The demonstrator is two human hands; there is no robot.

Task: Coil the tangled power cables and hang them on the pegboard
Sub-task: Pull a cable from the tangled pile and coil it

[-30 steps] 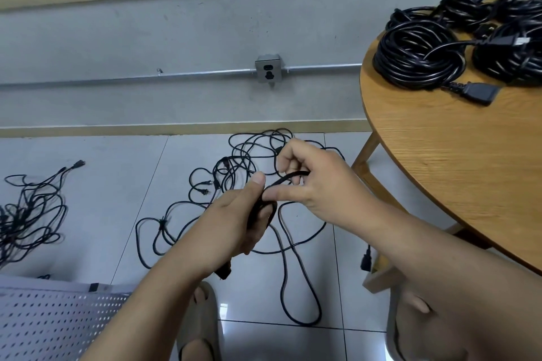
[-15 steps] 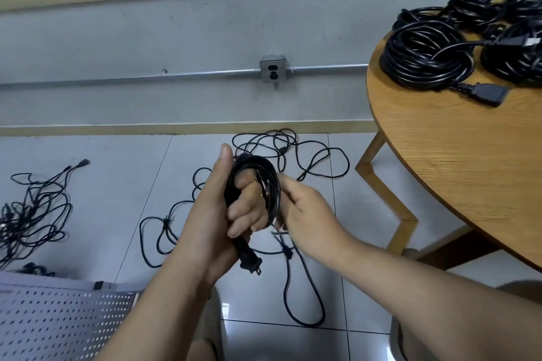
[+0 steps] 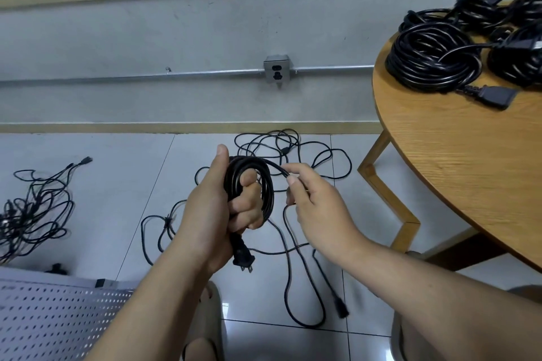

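Well, up to the right of the fingers sits the round wooden table (image 3: 457,173), and its far side carries the finished black coils (image 3: 434,64), packed touching one another. Down below the left wrist, the white pegboard (image 3: 52,319) fills the bottom corner. On the tiles beyond and beneath the fingers sprawls the loose cable (image 3: 290,272), its loops running under both hands. Well off to the left of the left hand lies a second tangle (image 3: 35,208), quite apart from the first.

Centre stage now. The left hand (image 3: 214,214) grips the growing coil (image 3: 265,184), its fingers (image 3: 249,205) curled through the ring of black loops and its thumb standing straight up behind them. The right hand (image 3: 316,205) is just beside it, with thumb and forefinger tips (image 3: 291,180) pinched together on the strand that leads off the top of the coil. The other fingers are loosely bent beneath.

Below the left fingers the two-pin plug (image 3: 242,255) hangs from the heel of the palm, prongs downward. Below the right wrist, the connector end (image 3: 341,309) rests on the floor. Above the fingertips, on the wall, sits a metal socket box (image 3: 277,72).
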